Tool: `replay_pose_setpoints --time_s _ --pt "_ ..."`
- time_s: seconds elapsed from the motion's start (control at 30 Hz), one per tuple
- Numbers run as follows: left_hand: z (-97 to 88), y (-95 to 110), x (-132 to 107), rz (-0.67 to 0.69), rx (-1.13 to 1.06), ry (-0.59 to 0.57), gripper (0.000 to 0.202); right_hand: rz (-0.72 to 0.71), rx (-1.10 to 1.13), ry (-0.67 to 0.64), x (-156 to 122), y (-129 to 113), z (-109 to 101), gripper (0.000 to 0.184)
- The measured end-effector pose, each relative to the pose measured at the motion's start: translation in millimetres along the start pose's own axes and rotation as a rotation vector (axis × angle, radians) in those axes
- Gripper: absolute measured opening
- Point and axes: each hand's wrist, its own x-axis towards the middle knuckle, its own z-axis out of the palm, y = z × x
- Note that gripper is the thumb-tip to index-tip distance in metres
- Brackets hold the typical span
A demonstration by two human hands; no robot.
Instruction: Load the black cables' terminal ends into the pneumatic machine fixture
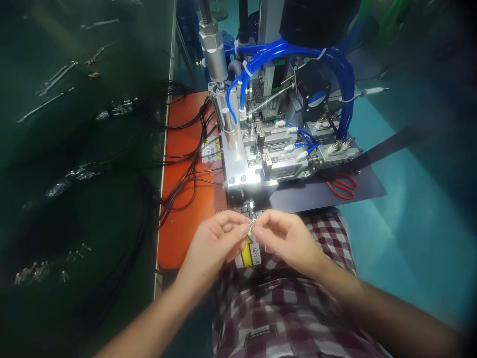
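Observation:
My left hand [216, 241] and my right hand [286, 236] meet fingertip to fingertip just in front of the machine, over my lap. Both pinch a small shiny metal part [252, 226] between thumb and forefinger. Right behind the fingertips stands a small metal fixture [249, 205] at the front edge of the bright steel machine [257, 149]. A yellow and white warning label [251, 251] shows below my hands.
Blue air hoses [294, 49] arch over the machine. Black cables [186, 164] cross an orange plate [182, 219] to the left. Red-handled scissors [343, 185] lie on a dark sheet on the right. A dark green table [74, 149] on the left carries several cable bundles with metal ends.

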Motion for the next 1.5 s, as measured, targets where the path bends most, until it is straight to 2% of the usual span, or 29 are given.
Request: replay_pose_setpoints --time_s 0.13,0.33,0.4,0.5,0.63,1.13,1.3,1.5 --pt "2.0 1.6 -0.9 -0.014 0.017 0.041 0.021 -0.028 -0.045 0.012 2.1 -3.7 -8.0 0.017" --pt "3.7 4.1 -1.5 -0.027 0.018 0.028 0.022 -0.063 -0.035 0.04 4.1 -6.0 -8.0 0.013" --pt "3.5 3.5 -1.8 -0.03 0.014 0.032 0.021 -0.125 -0.093 0.101 2.7 -4.7 -6.5 0.01" --pt "3.1 2.2 -2.1 -0.023 0.014 0.032 0.02 -0.291 -0.239 0.215 -0.9 -1.4 -4.9 0.007" --pt "3.9 2.6 -2.5 -0.009 0.027 0.015 0.02 -0.396 -0.334 0.239 -2.9 2.1 -4.2 0.004" --pt "5.0 2.0 -3.2 -0.008 0.021 -0.006 0.017 -0.236 -0.18 0.164 -0.4 0.4 -0.9 0.007" --pt "5.1 1.3 -4.0 0.0 0.017 0.024 0.016 -0.207 -0.166 0.148 -3.7 1.6 3.1 0.009" --pt "6.1 0.5 -5.2 0.037 0.061 0.03 0.017 -0.186 -0.152 0.12 -4.1 -0.4 -4.9 0.006"
